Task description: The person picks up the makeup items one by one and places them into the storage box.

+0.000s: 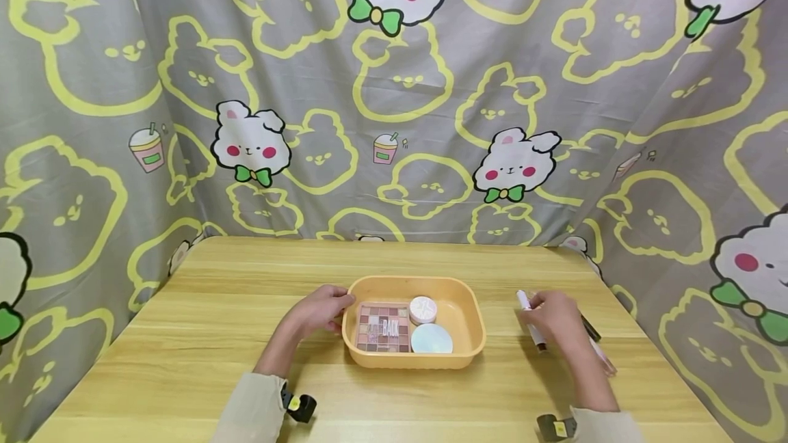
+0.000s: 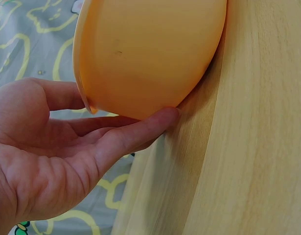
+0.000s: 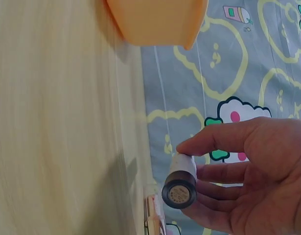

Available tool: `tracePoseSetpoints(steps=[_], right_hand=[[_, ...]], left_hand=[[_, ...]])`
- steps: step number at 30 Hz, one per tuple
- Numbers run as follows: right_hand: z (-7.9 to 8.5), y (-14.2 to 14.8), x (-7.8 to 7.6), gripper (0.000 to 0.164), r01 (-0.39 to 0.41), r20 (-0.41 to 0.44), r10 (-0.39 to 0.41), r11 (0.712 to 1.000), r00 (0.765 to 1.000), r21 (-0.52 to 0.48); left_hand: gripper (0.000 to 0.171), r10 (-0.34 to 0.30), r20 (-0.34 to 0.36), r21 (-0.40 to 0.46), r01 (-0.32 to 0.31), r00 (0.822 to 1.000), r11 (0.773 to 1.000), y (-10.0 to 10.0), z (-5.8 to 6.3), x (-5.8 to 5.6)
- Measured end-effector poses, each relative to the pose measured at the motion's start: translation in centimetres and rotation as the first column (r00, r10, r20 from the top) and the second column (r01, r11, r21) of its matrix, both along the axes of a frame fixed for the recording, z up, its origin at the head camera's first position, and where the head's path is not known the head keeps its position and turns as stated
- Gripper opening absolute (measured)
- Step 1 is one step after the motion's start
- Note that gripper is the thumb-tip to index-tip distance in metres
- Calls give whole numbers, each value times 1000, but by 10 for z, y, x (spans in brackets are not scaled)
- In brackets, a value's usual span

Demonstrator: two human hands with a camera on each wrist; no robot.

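An orange plastic bin [image 1: 415, 361] stands in the middle of the table. My left hand [image 1: 317, 310] grips its left end, with the thumb at the rim and fingers against the outer wall [image 2: 155, 54]. Inside lie an eyeshadow palette [image 1: 383, 328], a small round jar [image 1: 423, 309] with a patterned lid and a pale round disc [image 1: 432, 339]. To the right of the bin, my right hand [image 1: 554, 316] pinches a slim white cosmetic tube [image 1: 523, 299] between thumb and fingers. The tube's dark round end [image 3: 179, 193], with a small label, faces the right wrist camera.
Close by the right hand, a dark stick [image 1: 591, 327] and a pinkish clear tube [image 1: 605, 359] lie on the wooden table [image 1: 246, 279], partly hidden by the forearm. Grey patterned curtains [image 1: 425, 87] hang along the back and both sides.
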State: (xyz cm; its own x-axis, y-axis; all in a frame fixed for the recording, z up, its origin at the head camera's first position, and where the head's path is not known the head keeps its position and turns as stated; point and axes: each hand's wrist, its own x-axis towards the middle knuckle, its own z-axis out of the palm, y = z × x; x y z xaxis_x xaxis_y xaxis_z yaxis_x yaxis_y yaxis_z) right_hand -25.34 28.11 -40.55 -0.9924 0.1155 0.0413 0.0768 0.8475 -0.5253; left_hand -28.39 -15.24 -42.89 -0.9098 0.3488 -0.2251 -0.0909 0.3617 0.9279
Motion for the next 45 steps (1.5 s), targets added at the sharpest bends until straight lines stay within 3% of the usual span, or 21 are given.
tracePoseSetpoints(steps=[7,27,45], right_hand=[[-1,-9,-3,28,-22,-16,23,999,1000,33],[9,-26,-1,32,-19,-36,19,1000,999,9],[18,-53,-3,37,-6,8,6,996,1000,-92]], left_hand=[[34,-3,-3,15,3,1000,1000,-1,-3,-2],[40,13,17,17,-13,1000,1000,0,0,-2],[38,4,-3,-10,-4,1000,1000,0,2,1]])
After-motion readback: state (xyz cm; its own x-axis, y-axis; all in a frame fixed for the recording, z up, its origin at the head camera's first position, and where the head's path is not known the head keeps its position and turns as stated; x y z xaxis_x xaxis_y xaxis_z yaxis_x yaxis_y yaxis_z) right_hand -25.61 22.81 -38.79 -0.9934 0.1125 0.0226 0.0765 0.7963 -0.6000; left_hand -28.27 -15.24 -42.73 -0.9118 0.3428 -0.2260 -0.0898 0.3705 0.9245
